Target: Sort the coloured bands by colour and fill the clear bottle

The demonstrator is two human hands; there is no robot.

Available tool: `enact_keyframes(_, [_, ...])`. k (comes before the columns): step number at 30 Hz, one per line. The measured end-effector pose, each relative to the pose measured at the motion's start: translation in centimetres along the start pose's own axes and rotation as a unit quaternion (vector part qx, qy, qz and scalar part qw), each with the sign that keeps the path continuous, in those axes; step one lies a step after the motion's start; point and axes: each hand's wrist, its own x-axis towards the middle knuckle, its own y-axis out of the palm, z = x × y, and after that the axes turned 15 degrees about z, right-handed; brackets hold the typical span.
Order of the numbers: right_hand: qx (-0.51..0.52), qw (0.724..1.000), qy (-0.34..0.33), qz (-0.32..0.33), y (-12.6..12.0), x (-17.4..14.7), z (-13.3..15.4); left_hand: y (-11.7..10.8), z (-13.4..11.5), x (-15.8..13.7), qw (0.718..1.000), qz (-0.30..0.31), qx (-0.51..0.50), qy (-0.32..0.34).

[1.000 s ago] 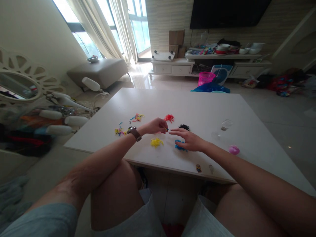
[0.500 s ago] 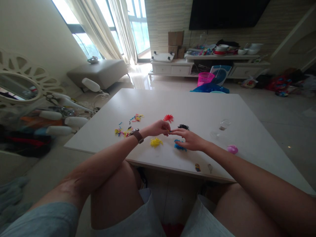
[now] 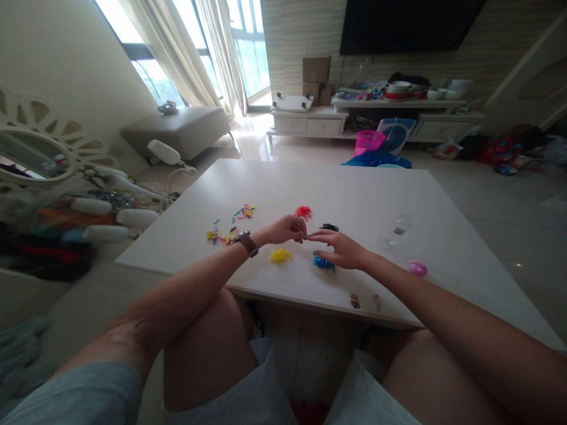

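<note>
My left hand (image 3: pixel 290 229), with a watch on its wrist, pinches a small yellow-and-dark piece (image 3: pixel 303 235) above the table; its exact kind is too small to tell. The stretched fingertips of my right hand (image 3: pixel 343 248) reach to that piece from the other side, thumb spread apart. Around the hands lie piles of small plastic-looking pieces: a red pile (image 3: pixel 303 212) behind, a black pile (image 3: pixel 329 226) behind my right hand, a yellow pile (image 3: pixel 280 255) in front of my left hand. My right hand partly covers a blue pile (image 3: pixel 323 262).
Mixed coloured pieces (image 3: pixel 246 211) lie left on the white table (image 3: pixel 274 177). A minion figure (image 3: pixel 355 301) and a small clear item (image 3: pixel 377 302) are near the front edge. Rightward are a clear container (image 3: pixel 404 223) and a pink object (image 3: pixel 417 268). White lamp arms (image 3: pixel 137 218) stand beside the left edge.
Both hands stay in almost the same place, with only a slight shift of the fingers at the small piece. The piles have not moved.
</note>
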Motion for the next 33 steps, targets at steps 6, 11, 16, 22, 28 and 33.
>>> enact_keyframes(6, [-0.011, 1.0, 0.0, -0.003, 0.1, -0.1, -0.2, 0.0, 0.0, -0.1, 1.0, 0.004, 0.001, 0.006])
enact_keyframes(11, [-0.005, 1.0, 0.008, 0.004, 0.1, -0.1, -0.3, 0.0, 0.0, 0.0, 1.0, 0.006, 0.0, 0.004])
enact_keyframes(16, [0.001, 1.0, 0.005, 0.004, 0.2, 0.0, -0.3, 0.0, 0.1, 0.1, 1.0, 0.005, 0.002, 0.006])
enact_keyframes(22, [-0.027, 0.996, 0.068, -0.056, -0.5, -0.1, -1.4, -0.1, 0.5, 0.1, 0.999, -0.026, 0.039, -0.011])
enact_keyframes(28, [-0.033, 0.961, 0.243, -0.126, -2.0, -1.0, -3.9, -0.1, 0.4, 0.0, 0.997, -0.026, 0.062, -0.036])
enact_keyframes(33, [-0.041, 0.955, 0.283, -0.072, -1.8, -1.4, -4.7, -0.1, 0.2, 0.0, 0.997, -0.029, 0.064, -0.044])
